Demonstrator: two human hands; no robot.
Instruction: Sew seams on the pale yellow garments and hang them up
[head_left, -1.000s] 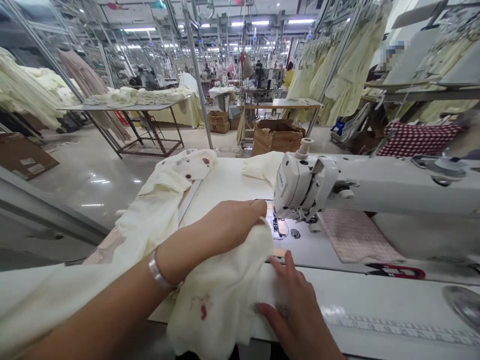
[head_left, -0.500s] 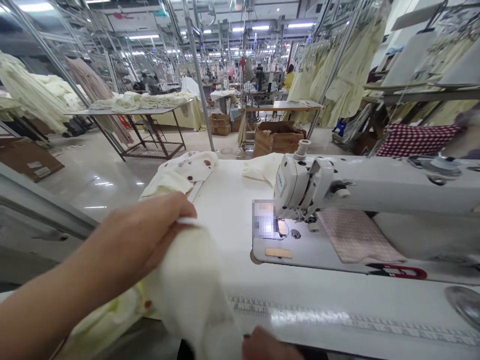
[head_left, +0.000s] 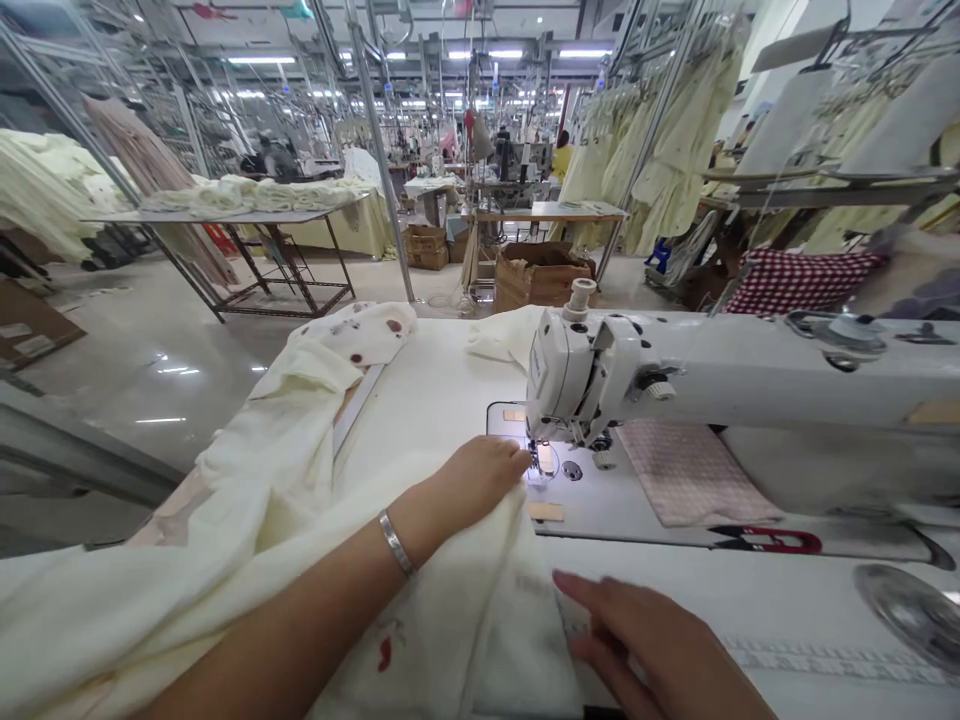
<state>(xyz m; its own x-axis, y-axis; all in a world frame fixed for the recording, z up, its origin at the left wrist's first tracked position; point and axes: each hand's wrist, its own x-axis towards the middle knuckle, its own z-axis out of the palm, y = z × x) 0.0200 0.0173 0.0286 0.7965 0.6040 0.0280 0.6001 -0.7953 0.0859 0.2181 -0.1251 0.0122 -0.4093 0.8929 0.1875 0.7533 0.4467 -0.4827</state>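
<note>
My left hand [head_left: 472, 478] grips the front edge of a cream fabric [head_left: 315, 560] with small red prints and holds it right at the needle of a white sewing machine [head_left: 600, 370]. A silver bracelet sits on that wrist. My right hand [head_left: 660, 650] lies flat on the same fabric near the table's front edge, fingers stretched out. The fabric drapes off the table to the left.
Red-handled snips [head_left: 765, 540] and a pink checked cloth [head_left: 690, 470] lie under the machine arm. Another printed cream piece [head_left: 360, 335] lies at the table's far left. Beyond stand a cardboard box [head_left: 540, 275], a work table with stacked cloth [head_left: 255, 200] and hanging garments [head_left: 675, 150].
My left hand drew back to the left with the fabric, then brought it forward to the needle again. My right hand dropped out of view, then came back flat onto the cloth.
</note>
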